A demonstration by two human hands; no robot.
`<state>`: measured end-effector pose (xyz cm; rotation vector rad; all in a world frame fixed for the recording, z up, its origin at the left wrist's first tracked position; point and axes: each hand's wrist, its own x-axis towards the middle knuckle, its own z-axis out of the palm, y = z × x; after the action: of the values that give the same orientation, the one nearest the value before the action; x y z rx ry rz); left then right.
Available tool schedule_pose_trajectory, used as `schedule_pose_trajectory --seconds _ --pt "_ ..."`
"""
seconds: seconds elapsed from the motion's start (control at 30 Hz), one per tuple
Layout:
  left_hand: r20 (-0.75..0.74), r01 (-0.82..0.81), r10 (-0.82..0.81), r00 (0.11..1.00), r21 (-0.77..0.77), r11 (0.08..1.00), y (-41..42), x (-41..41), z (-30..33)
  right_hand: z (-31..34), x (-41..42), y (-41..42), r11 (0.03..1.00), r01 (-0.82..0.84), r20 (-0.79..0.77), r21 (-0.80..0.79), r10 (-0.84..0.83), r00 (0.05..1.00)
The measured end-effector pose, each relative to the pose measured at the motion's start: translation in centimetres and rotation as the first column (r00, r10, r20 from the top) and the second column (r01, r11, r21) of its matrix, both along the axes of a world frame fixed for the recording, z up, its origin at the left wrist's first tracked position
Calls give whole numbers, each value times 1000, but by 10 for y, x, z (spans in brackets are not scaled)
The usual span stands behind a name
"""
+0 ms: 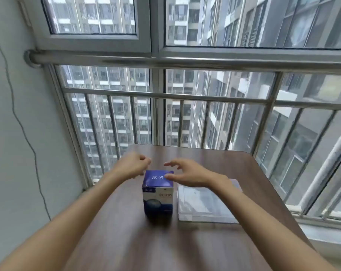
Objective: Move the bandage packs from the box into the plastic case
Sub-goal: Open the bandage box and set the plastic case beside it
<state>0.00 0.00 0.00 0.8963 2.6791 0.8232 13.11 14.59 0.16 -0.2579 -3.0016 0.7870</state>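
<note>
The blue-and-white bandage box (158, 194) stood upright near the middle of the wooden table (214, 251), somewhat toward its far edge, with its top flap apparently closed. Just beside it, toward the table's right edge, lay the clear plastic case (203, 204), flat and seemingly with its lid down; whether the two touched could not be told. No bandage packs were visible, so they were presumably all inside the box.

Both hands hovered at the box's top. The left hand (131, 166) was on the far-left side of it, fingers loosely curled and holding nothing, its fingertips blurred. The right hand (187, 173) was spread fairly wide above the top's far-right corner, the thumb lying at or just over the top panel; actual contact could not be confirmed.

The step in hand looked like opening the box, so the task was at its very start. To do it well, one hand would best steady the carton by its side walls, since a tall, light box tips easily when its flap is pulled. The other should catch the flap's edge with a fingertip and lift it rather than tear it. The case would need opening before any packs travelled, and its nearness to the box should keep each transfer short.
</note>
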Motion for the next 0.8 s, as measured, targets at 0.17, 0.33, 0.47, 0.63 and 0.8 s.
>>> schedule_pose_trajectory --seconds 0.17,0.33,0.47,0.63,0.8 --pt "254 -65 30 967 132 989 -21 44 -3 -13 21 -32 996 51 28 73 -53 998" --pt "244 34 -95 965 244 969 -51 73 -29 -26 46 -66 975 183 -127 127 -167 978" --pt "247 162 -235 940 283 945 -65 79 -60 -38 55 -73 978 194 -136 71 -184 974" --pt "121 72 -135 983 421 904 -46 86 -92 -50 49 -63 968 226 -187 -112 -244 952" --pt "145 -114 39 989 555 824 -21 54 -112 -65 20 -49 949 235 -272 -211 -288 918"
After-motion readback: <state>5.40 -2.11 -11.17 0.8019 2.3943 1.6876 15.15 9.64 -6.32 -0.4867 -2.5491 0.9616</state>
